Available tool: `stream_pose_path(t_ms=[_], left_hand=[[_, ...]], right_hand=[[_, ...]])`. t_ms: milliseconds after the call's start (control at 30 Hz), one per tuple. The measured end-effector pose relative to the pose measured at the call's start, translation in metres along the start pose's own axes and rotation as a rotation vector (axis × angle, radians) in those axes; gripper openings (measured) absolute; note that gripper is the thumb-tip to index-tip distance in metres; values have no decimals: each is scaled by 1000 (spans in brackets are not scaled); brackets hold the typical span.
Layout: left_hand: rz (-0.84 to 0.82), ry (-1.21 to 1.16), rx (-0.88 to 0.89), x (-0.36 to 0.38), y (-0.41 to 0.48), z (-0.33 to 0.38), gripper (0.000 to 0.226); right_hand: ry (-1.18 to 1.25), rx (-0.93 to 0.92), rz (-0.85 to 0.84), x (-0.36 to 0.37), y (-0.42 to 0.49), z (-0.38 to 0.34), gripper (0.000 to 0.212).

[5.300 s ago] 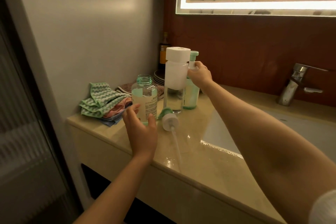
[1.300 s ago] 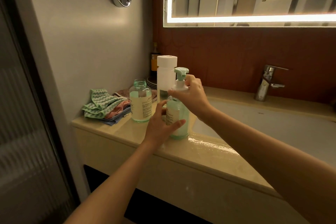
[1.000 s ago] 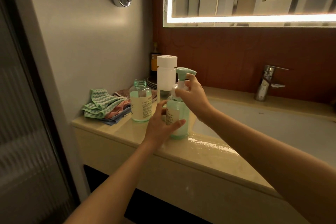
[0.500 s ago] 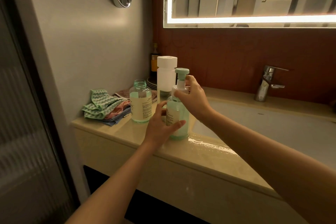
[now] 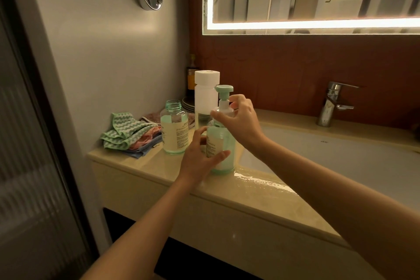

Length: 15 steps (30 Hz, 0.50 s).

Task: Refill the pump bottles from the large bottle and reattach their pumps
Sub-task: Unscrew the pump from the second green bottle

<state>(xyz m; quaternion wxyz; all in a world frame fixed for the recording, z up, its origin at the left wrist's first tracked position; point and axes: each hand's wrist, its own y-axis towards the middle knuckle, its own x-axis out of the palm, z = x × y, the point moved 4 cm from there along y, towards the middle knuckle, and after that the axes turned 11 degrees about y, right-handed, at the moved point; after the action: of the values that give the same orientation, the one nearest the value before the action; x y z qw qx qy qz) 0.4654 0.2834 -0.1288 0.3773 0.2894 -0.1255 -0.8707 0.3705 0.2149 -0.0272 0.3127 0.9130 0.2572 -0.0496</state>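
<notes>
A green pump bottle stands on the beige counter beside the sink. My left hand wraps its body from the front. My right hand pinches the white collar of its pump, whose green head points toward me. A second clear bottle, labelled and with an open neck, stands to the left without a pump. The large white-capped bottle rises behind both, partly hidden by the pump.
Folded green, pink and blue cloths lie at the counter's left end. Stacked plates and a dark bottle sit in the back corner. The white sink basin and chrome faucet are to the right.
The pump bottle came from the back of the counter to the front. Over the last second the pump head has swung round under my right hand while my left hand stays on the bottle.
</notes>
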Motion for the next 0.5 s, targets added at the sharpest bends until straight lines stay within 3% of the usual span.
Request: stream_pose_path(t_ms=[100,333,500], left_hand=[[1,-2,-3,0,0,0,78],[0,10,12,-1,0,2,78],[-5,10,7,-1,0,2,77]], right_hand=[[-30,7,32,-2,1,1,58],[125,21,-67,-1,-3,-2,53],[-11,-5,-11,0,1,2,68]])
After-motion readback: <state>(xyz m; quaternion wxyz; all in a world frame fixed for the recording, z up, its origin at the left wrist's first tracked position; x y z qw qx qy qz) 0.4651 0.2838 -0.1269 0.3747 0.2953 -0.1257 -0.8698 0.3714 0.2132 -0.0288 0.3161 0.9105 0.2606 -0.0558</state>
